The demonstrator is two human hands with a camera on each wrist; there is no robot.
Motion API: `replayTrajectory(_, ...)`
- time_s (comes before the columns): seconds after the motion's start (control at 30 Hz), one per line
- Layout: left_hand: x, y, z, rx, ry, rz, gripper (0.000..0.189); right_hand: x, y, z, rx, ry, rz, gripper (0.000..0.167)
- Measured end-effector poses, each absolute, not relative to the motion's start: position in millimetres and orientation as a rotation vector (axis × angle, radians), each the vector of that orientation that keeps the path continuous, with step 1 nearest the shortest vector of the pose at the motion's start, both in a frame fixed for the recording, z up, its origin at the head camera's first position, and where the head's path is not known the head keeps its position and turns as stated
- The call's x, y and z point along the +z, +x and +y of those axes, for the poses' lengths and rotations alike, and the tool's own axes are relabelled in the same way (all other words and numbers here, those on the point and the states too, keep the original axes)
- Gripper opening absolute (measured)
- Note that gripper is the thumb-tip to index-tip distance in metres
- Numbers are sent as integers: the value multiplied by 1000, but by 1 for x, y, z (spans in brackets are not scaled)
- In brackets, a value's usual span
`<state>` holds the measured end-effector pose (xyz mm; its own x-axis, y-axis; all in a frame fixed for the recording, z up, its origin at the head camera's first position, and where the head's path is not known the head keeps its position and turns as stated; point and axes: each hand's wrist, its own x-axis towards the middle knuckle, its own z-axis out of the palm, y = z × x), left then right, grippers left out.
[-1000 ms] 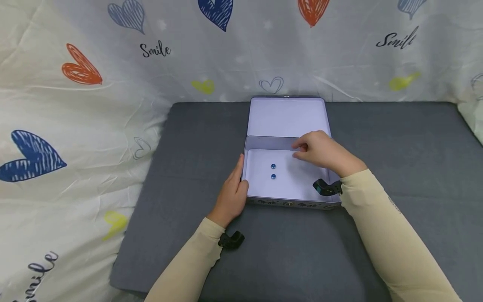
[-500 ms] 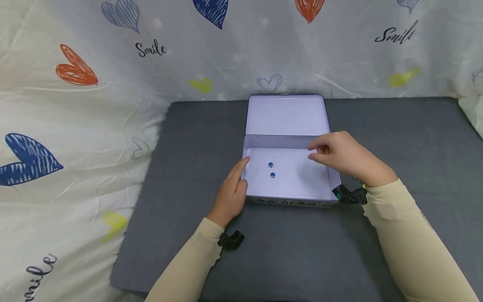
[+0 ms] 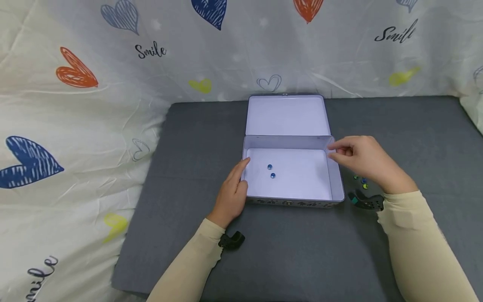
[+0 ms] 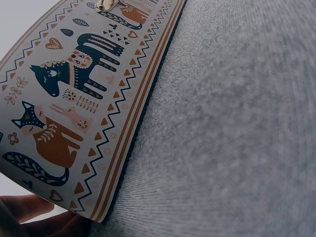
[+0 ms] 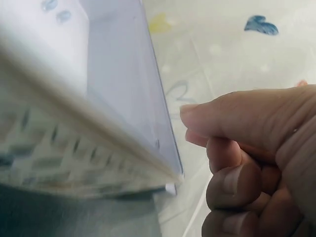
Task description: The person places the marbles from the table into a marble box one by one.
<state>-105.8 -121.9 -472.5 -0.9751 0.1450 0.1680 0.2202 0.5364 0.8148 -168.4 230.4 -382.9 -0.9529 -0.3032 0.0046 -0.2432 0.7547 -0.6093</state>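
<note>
A lilac-lined tin box (image 3: pixel 337 184) lies on the dark table with its lid (image 3: pixel 286 115) folded back. Its outside front (image 4: pixel 74 98) is printed with animals and zigzags, with a small clasp (image 4: pixel 106 4) on it. Two small blue marbles (image 3: pixel 273 175) rest on the box floor, left of centre. My left hand (image 3: pixel 232 195) rests against the box's left wall, fingers straight and thumb near the front corner. Beyond the right wall my right hand (image 3: pixel 364 157) hovers, thumb and index finger (image 5: pixel 196 137) extended near each other, other fingers loosely curled. Nothing shows between the fingertips.
Several small green, blue and yellow round pieces (image 3: pixel 364 186) lie on the table (image 3: pixel 422 147) right of the box, partly under the right wrist's black camera mount (image 3: pixel 364 201). A white sheet (image 3: pixel 241 63) printed with hearts hangs behind and to the left.
My right hand has moved rightward from over the box to past its right wall, uncovering the round pieces on the table. The farther marble has shifted slightly left; my left hand stays at the box.
</note>
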Motion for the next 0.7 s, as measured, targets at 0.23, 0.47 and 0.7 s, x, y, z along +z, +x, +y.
replayTrajectory(0.23,-472,-105,-120,-1447,-306,-2690,63,-399,-159,246,-1005,-450,2907,23)
replayTrajectory(0.47,-473,-104,-119,-1445,-306,-2693,63,-409,-147,260,-1103,-378,3008,19)
replayTrajectory(0.7,-473,-105,-120,-1449,-307,-2682,63,-417,-142,275,-1099,-281,3020,19)
